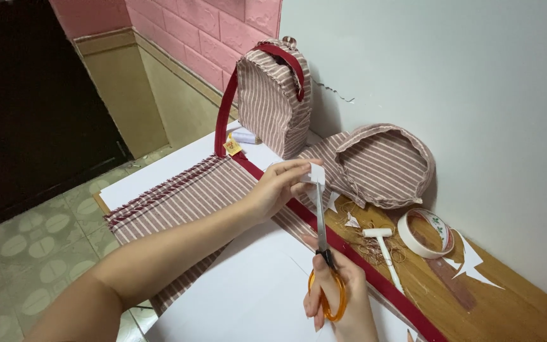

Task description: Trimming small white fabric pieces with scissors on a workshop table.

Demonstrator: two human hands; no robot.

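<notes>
Head cam is looking down at the right hand [337, 294] near the bottom edge, fingers curled through the orange handles of the scissors [324, 253]. Blades are running long-ways away from the body, straight up to a small white paper piece [316, 173]. The left hand [280, 187] is pinching that piece at the blade tips, so it's the nearer hand to the paper. Hard to say if the blades are parted; they're looking nearly closed. Beyond the scissors, a dark red strap [362, 266] is crossing striped fabric [185, 196], with a tape roll [425, 233] off right and a little striped backpack [275, 95] farthest back.
</notes>
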